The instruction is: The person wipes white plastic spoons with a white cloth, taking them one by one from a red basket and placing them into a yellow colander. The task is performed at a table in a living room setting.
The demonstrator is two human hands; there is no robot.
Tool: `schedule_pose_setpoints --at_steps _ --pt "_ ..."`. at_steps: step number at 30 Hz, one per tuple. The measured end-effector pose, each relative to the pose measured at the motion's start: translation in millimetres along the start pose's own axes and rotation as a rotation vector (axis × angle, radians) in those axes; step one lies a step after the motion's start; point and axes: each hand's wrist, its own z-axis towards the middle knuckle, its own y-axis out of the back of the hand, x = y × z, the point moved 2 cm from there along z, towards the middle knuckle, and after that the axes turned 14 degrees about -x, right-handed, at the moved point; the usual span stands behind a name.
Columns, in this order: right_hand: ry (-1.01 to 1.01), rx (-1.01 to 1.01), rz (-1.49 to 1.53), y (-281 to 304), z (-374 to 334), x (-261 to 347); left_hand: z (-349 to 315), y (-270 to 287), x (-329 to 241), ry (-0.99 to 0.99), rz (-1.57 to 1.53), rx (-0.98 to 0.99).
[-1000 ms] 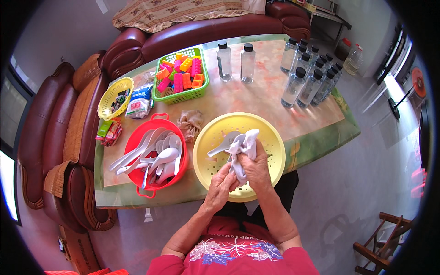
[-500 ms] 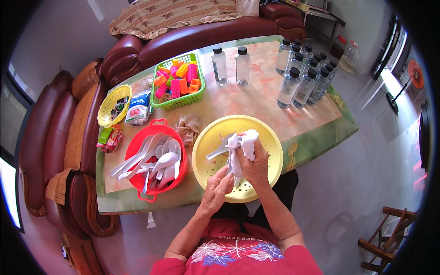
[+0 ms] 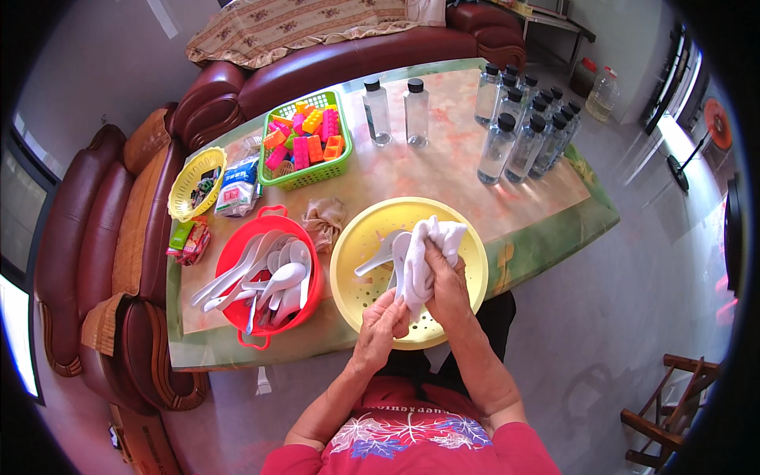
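Over a yellow colander, my right hand is closed round a bunched white cloth. My left hand pinches the lower end of a white spoon, whose upper part lies against the cloth. Inside the colander, left of the cloth, another white spoon slants down to the left. To the left stands a red basin with two handles, heaped with white spoons and ladles; several handles stick out over its left rim.
Behind the basin lies a crumpled brown cloth. Farther back are a green basket of toy blocks, a yellow basket and plastic packets. Two black-capped bottles stand mid-table, with several more bottles at the right.
The white cloth has been spread more and now wraps beside the spoon. My right hand has come slightly down, and the left hand still grips the handle end.
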Motion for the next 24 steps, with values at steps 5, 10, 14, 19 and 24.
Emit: schedule_pose_setpoints --at_steps 5,10,14,19,24 --pt "-0.067 0.247 0.059 14 -2 -8 5 6 -13 0.231 -0.239 0.156" --pt "-0.020 0.385 0.042 7 3 14 -2 8 -5 0.428 -0.372 0.399" --pt "0.088 0.030 -0.089 -6 -7 20 -3 -6 -9 0.043 0.092 -0.005" --pt "0.573 -0.064 -0.297 -3 2 15 -8 -7 -8 -0.228 0.173 -0.008" --pt "0.700 -0.275 -0.288 16 22 25 -5 -3 -10 -0.184 0.040 -0.028"
